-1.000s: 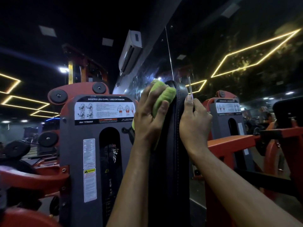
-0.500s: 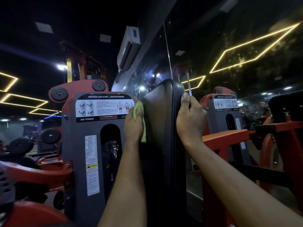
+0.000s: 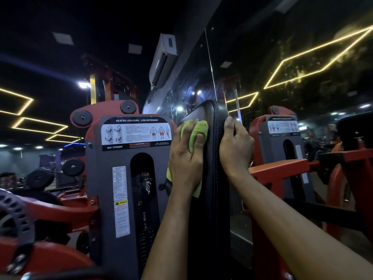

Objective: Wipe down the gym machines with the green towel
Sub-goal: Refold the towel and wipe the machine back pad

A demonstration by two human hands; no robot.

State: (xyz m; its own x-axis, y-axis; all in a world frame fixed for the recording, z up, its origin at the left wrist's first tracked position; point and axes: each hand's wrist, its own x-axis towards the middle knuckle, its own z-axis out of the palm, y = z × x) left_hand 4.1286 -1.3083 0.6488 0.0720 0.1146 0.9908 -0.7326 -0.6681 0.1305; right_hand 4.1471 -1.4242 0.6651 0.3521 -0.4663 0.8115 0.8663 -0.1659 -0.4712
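Since half a second ago the left hand [image 3: 186,158] has climbed back up the near face of the black pad [image 3: 214,178] and now sits just under its rounded top, much as it did a second ago, with the green towel [image 3: 196,131] more exposed than it was. That towel is bunched under the curled fingers and pressed against the pad's left face, a fold poking out between the fingers toward twelve o'clock and a loose tail hanging below the heel of the hand toward six. The right hand [image 3: 235,146] has kept its place at three o'clock of the pad, gripping the pad's right edge with the thumb pointing up along the stitched side and the fingers wrapped behind, out of sight. Both hands are therefore closed on something, one on the cloth, one on the pad. At nine o'clock of the pad stands the grey weight-stack cover [image 3: 121,178] with its leg curl instruction label [image 3: 136,134] and a yellow warning sticker [image 3: 121,217] lower down. An orange frame arm [image 3: 282,168] runs off toward three o'clock, and a wall air conditioner [image 3: 163,59] hangs toward eleven.
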